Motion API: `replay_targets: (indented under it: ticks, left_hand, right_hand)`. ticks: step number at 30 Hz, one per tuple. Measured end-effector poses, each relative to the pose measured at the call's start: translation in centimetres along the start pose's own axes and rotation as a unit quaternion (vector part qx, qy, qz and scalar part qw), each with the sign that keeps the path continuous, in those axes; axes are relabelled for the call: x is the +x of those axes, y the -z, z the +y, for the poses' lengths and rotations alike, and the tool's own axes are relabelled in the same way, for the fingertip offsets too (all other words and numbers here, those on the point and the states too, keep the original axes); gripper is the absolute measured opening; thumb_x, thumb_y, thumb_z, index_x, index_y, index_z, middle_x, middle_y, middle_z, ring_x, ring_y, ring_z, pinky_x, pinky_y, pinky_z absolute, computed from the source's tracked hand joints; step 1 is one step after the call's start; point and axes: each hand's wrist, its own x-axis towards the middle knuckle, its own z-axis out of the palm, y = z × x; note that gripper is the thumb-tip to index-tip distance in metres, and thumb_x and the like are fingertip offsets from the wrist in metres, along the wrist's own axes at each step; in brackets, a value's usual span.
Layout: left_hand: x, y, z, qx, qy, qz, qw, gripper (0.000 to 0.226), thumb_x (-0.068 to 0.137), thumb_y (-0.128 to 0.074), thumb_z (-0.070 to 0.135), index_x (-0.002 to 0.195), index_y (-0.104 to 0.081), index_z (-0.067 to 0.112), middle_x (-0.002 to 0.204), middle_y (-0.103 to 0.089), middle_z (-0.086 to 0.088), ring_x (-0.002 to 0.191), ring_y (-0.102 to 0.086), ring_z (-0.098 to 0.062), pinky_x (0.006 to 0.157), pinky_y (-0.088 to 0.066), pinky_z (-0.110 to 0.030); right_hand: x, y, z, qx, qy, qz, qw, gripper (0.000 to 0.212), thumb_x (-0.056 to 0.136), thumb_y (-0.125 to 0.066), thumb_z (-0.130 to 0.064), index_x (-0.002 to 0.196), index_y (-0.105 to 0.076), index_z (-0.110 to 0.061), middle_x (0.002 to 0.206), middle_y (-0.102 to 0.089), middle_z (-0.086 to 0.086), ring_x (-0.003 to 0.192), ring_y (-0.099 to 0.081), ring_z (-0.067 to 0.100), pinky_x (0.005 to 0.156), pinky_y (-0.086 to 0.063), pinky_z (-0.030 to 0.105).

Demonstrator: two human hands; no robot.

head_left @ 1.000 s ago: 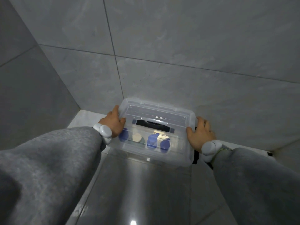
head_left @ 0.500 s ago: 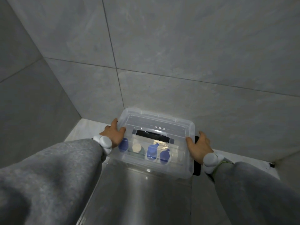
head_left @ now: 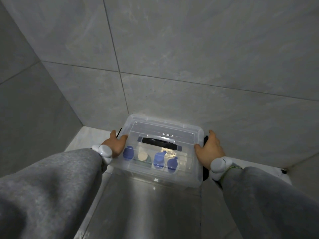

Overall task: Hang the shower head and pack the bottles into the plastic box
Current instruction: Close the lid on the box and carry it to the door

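Observation:
A clear plastic box (head_left: pixel 188 133) with its lid on stands on the floor against the tiled wall. A black handle (head_left: pixel 158 142) lies across the lid. Through the lid I see several bottles: blue-capped ones (head_left: pixel 128 152) (head_left: pixel 159 160) (head_left: pixel 172 164) and one with a beige cap (head_left: pixel 143 156). My left hand (head_left: pixel 115 144) presses on the box's left end. My right hand (head_left: pixel 208 149) presses on its right end, beside a black side latch (head_left: pixel 205 140). The shower head is out of view.
Grey tiled walls (head_left: pixel 172 57) close in behind and to the left, meeting in a corner. A pale ledge (head_left: pixel 86 138) runs along the wall base. Glossy dark floor (head_left: pixel 146 213) lies in front of the box. A small dark fitting (head_left: pixel 283 171) sits at the far right.
The box and both hands sit lower in the view than before, and the view has tilted up the wall. My hands keep their places at the box's two ends.

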Motion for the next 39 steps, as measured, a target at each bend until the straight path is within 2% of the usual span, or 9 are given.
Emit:
replay_targets:
  ticks: [4,6,8,10,14,18,23,30,39]
  left_hand:
    - [0.6,0.1,-0.5,0.014,0.003,0.014,1.000,0.084,0.095,-0.042,0.062,0.161,-0.015,0.016,0.154,-0.044,-0.020,0.137,-0.045,-0.044,0.113,-0.034,-0.047]
    - [0.5,0.3,-0.4,0.073,0.001,0.054,0.996,0.083,0.087,-0.042,0.066,0.153,-0.033,0.015,0.143,-0.054,-0.021,0.127,-0.052,-0.044,0.109,-0.038,-0.048]
    - [0.0,0.8,0.2,0.158,-0.010,0.109,0.981,0.067,0.086,-0.045,0.063,0.133,-0.051,0.015,0.127,-0.063,-0.017,0.114,-0.057,-0.040,0.102,-0.042,-0.046]
    - [-0.5,1.0,1.1,0.209,-0.029,0.141,0.967,0.050,0.090,-0.050,0.054,0.122,-0.058,0.016,0.120,-0.066,-0.013,0.109,-0.059,-0.037,0.095,-0.044,-0.043]
    - [-0.5,0.9,1.1,0.194,-0.058,0.142,0.969,0.040,0.093,-0.052,0.044,0.120,-0.054,0.014,0.118,-0.066,-0.015,0.105,-0.062,-0.039,0.086,-0.044,-0.041]
    - [-0.2,0.6,0.6,0.158,-0.067,0.129,0.977,0.041,0.098,-0.053,0.043,0.125,-0.050,0.012,0.116,-0.067,-0.019,0.101,-0.064,-0.042,0.077,-0.041,-0.037]
    - [0.1,0.8,0.5,0.175,-0.089,0.124,0.973,0.039,0.100,-0.052,0.043,0.122,-0.049,0.010,0.113,-0.067,-0.019,0.098,-0.064,-0.042,0.076,-0.042,-0.039]
    - [-0.1,0.9,0.5,0.220,-0.134,0.136,0.957,0.030,0.101,-0.050,0.039,0.113,-0.048,0.011,0.104,-0.068,-0.017,0.091,-0.065,-0.041,0.071,-0.044,-0.039]
    - [-0.8,0.5,0.2,0.188,-0.117,0.131,0.966,0.032,0.103,-0.048,0.038,0.119,-0.045,0.011,0.107,-0.068,-0.019,0.094,-0.064,-0.042,0.072,-0.040,-0.039]
  right_hand:
    - [0.1,-0.1,0.0,0.007,-0.005,-0.005,1.000,0.083,0.090,-0.062,-0.031,0.157,-0.016,-0.016,0.152,-0.038,0.017,0.129,-0.047,0.042,0.102,-0.042,0.048]
    - [0.2,-0.1,0.0,0.002,-0.011,-0.013,1.000,0.082,0.092,-0.061,-0.032,0.157,-0.014,-0.017,0.153,-0.035,0.017,0.128,-0.048,0.043,0.100,-0.043,0.048]
    - [0.2,-0.2,-0.1,-0.006,-0.012,-0.013,1.000,0.081,0.093,-0.060,-0.032,0.157,-0.013,-0.017,0.152,-0.035,0.018,0.126,-0.049,0.044,0.098,-0.044,0.048]
    - [0.2,-0.2,-0.2,-0.012,-0.016,-0.014,1.000,0.078,0.093,-0.059,-0.031,0.156,-0.016,-0.015,0.151,-0.035,0.019,0.125,-0.050,0.044,0.097,-0.044,0.047]
    - [0.2,-0.3,-0.7,-0.038,-0.037,-0.009,0.999,0.048,0.093,-0.058,-0.031,0.130,-0.045,-0.001,0.136,-0.044,0.023,0.111,-0.056,0.043,0.089,-0.044,0.041]
    - [0.3,0.1,-0.5,-0.014,-0.043,-0.031,0.998,0.036,0.091,-0.059,-0.033,0.114,-0.051,-0.006,0.120,-0.058,0.019,0.099,-0.059,0.037,0.087,-0.047,0.039]
    - [0.1,0.2,-0.1,-0.062,-0.023,-0.046,0.997,0.042,0.096,-0.054,-0.034,0.125,-0.049,-0.006,0.116,-0.064,0.018,0.098,-0.061,0.037,0.077,-0.041,0.033]
    - [0.5,0.0,-0.3,-0.099,0.016,-0.045,0.994,0.034,0.097,-0.048,-0.030,0.121,-0.053,-0.007,0.112,-0.067,0.017,0.095,-0.064,0.037,0.074,-0.046,0.034]
    - [-0.5,-0.1,-0.1,-0.001,-0.004,-0.041,0.999,0.047,0.096,-0.052,-0.035,0.137,-0.045,-0.014,0.119,-0.065,0.018,0.103,-0.063,0.040,0.091,-0.052,0.048]
